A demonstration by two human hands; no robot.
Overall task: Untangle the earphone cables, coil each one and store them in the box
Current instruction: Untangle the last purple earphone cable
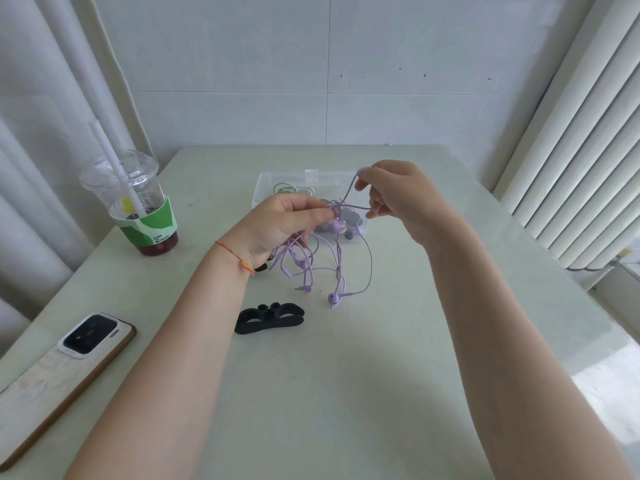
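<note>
both hands (277, 221) (394, 192) pinch thin purple cable (325, 268)

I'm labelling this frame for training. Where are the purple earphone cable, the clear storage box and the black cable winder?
purple earphone cable (370, 261): head view, on a hanging loop.
clear storage box (263, 181): head view, on its far-left rim.
black cable winder (268, 318): head view, on its middle.

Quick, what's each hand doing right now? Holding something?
Left hand: closed, pinching the tangled purple earphone cable at the knot.
Right hand: closed, pinching strands of the same cable and holding them up over the clear box.
</note>
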